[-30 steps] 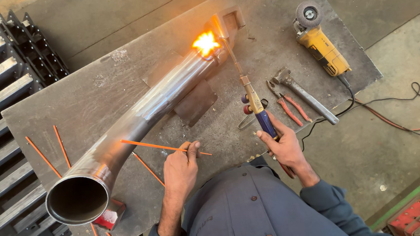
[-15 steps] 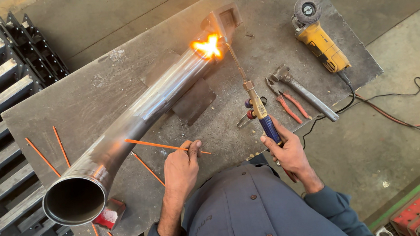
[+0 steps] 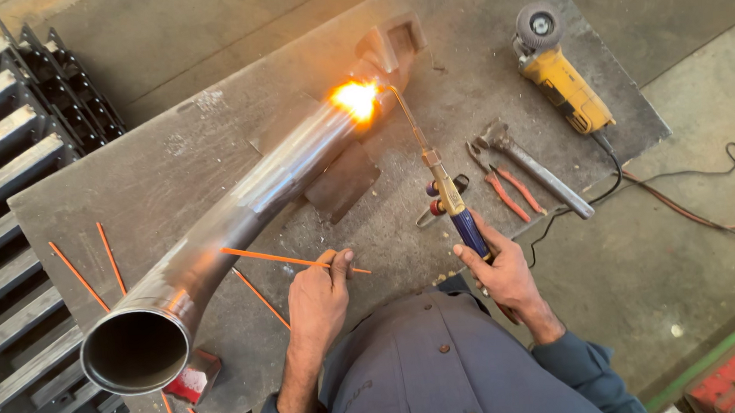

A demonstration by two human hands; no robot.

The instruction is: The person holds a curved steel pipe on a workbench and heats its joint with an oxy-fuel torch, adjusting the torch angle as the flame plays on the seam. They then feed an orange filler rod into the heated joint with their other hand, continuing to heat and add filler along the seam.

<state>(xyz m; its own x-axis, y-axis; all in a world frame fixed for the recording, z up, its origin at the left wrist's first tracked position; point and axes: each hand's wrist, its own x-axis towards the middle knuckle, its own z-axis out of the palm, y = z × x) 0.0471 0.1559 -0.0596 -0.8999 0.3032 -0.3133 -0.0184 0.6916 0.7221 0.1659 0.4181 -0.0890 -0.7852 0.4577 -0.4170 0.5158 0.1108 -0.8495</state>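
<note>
— Racks (image 3: 3, 172) of dark metal frames are crowding the far left edge, and the curved steel pipe (image 3: 239, 215) is lying slantwise across the grey surface (image 3: 166, 160), its open mouth jutting past the near left edge. How far along does the work look?

— Mid-heating, I'd judge. Only the pipe's far end is glowing under the flame (image 3: 356, 99); no joint or bead is showing yet, though the glare is hiding that spot.

— And the hands?

— The left hand (image 3: 318, 300) is pinching an orange rod (image 3: 294, 259) between thumb and fingers, held low near the pipe's middle, well apart from the flame. More rods (image 3: 96, 269) are lying loose on the left. The right hand (image 3: 501, 270) is wrapping its fingers closed around the blue handle of the torch (image 3: 443, 184), tip at the pipe's end.

— Room to move?

— Pliers (image 3: 509, 192), a wrench (image 3: 533, 173) and a yellow grinder (image 3: 561, 81) are filling the right side, cables trailing off that edge; open space is lying along the far side.
</note>
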